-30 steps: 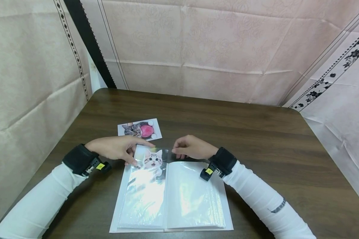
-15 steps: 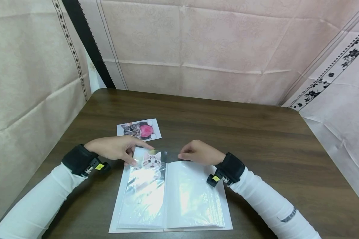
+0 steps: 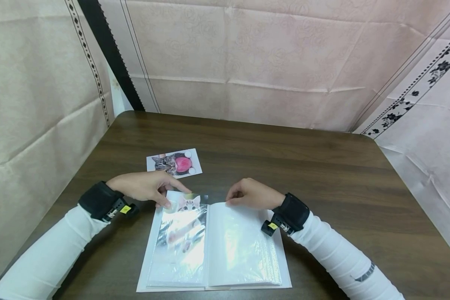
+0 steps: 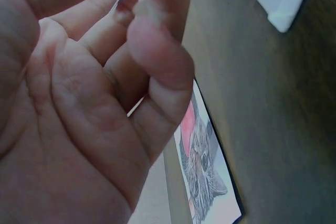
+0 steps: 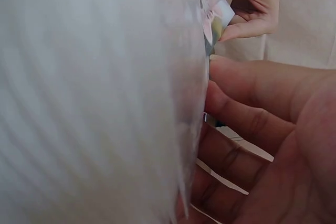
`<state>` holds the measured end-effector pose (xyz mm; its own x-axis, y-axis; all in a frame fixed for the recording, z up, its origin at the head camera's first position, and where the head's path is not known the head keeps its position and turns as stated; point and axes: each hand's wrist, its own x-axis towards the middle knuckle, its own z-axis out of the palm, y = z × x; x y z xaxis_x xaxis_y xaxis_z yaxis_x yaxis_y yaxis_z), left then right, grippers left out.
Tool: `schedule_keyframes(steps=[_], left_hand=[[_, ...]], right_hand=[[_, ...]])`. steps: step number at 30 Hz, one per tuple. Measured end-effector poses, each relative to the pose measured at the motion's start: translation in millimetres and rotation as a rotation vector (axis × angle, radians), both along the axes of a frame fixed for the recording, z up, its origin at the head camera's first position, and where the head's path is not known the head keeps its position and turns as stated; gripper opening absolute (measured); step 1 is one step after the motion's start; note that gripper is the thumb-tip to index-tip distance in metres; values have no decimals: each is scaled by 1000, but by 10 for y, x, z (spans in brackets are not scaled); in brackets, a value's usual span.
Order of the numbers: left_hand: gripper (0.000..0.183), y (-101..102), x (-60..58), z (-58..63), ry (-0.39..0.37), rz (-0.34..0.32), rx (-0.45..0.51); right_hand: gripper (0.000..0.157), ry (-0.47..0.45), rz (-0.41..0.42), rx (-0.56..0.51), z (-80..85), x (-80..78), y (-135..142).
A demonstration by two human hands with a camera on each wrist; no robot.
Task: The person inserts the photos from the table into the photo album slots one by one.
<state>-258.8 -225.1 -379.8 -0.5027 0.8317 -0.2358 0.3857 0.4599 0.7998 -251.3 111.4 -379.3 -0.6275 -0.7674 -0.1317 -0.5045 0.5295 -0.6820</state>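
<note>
A white photo album (image 3: 243,250) lies spread on the table, with clear pockets on both pages. My left hand (image 3: 144,186) grips a kitten photo (image 3: 188,204) by its upper left, between thumb and fingers. Most of that photo lies within the left page's clear pocket (image 3: 180,262); its top edge sticks out. My right hand (image 3: 253,193) is at the top edge of the right page, its thumb and fingertips against the edge. In the right wrist view, pale plastic sleeves (image 5: 94,103) hide part of these fingertips.
Beyond the album lies another cat photo (image 3: 176,162) with a pink patch, just past my left hand. The brown wooden table (image 3: 285,154) reaches back to a pale patterned cloth (image 3: 266,62).
The kitten photo has slid further down into the left pocket, with my left hand still on it. My right hand has moved right and slightly nearer, from the left pocket's mouth to the right page's top edge.
</note>
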Motion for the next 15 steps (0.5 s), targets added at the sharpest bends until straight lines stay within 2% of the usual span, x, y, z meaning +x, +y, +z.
schedule_keyframes(steps=[15], left_hand=[[53,8,-2,-10,-4,-14,-4]], right_hand=[[13,20,-1,-5,-15,15,24]])
